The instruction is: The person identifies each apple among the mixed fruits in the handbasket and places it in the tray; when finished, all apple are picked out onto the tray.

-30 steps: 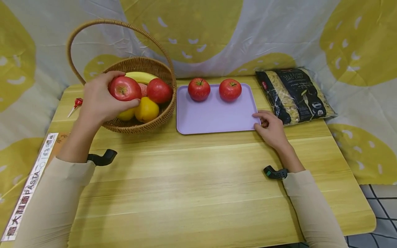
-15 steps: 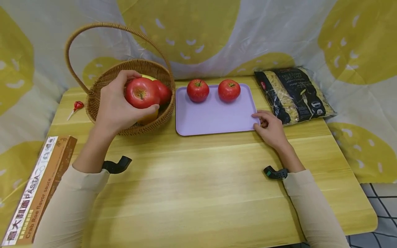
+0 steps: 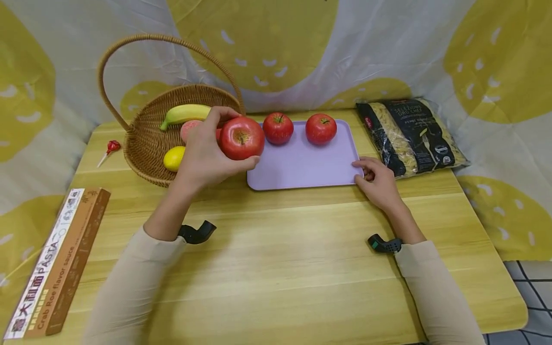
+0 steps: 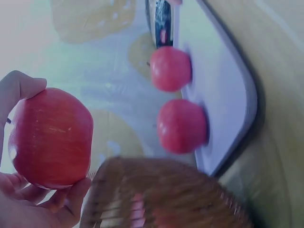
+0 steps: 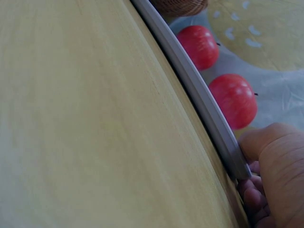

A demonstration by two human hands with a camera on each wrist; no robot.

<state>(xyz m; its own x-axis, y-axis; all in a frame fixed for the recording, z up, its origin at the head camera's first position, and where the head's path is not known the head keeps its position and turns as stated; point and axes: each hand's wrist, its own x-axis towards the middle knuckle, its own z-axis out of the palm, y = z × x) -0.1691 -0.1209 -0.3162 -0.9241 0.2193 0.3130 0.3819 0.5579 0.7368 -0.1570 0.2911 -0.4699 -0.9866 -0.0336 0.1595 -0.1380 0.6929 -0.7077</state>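
My left hand [image 3: 202, 151] grips a red apple [image 3: 242, 138] between thumb and fingers, raised at the right rim of the wicker basket [image 3: 148, 165]. The left wrist view shows the apple from the side, with fingers curled round it. Two more red apples [image 3: 278, 128] sit side by side along the back of a light purple tray [image 3: 302, 167]. At the tray's right edge, my right hand [image 3: 380, 186] pinches the rim, thumb against it and fingers curled below in the right wrist view. Inside the basket lie a banana [image 3: 185, 115], a lemon [image 3: 174, 159] and a pink round fruit [image 3: 189, 130], partly hidden by my left hand.
A black and clear bag of pasta [image 3: 409, 136] lies at the back right. Along the left edge is a long pasta box [image 3: 64, 258], with a red lollipop [image 3: 113, 146] beyond it. The basket's tall handle [image 3: 168, 38] arches above its bowl.
My left hand has carried the apple rightward from over the basket's left part to its right rim, uncovering the banana and lemon. My right hand has stayed at the tray's edge.
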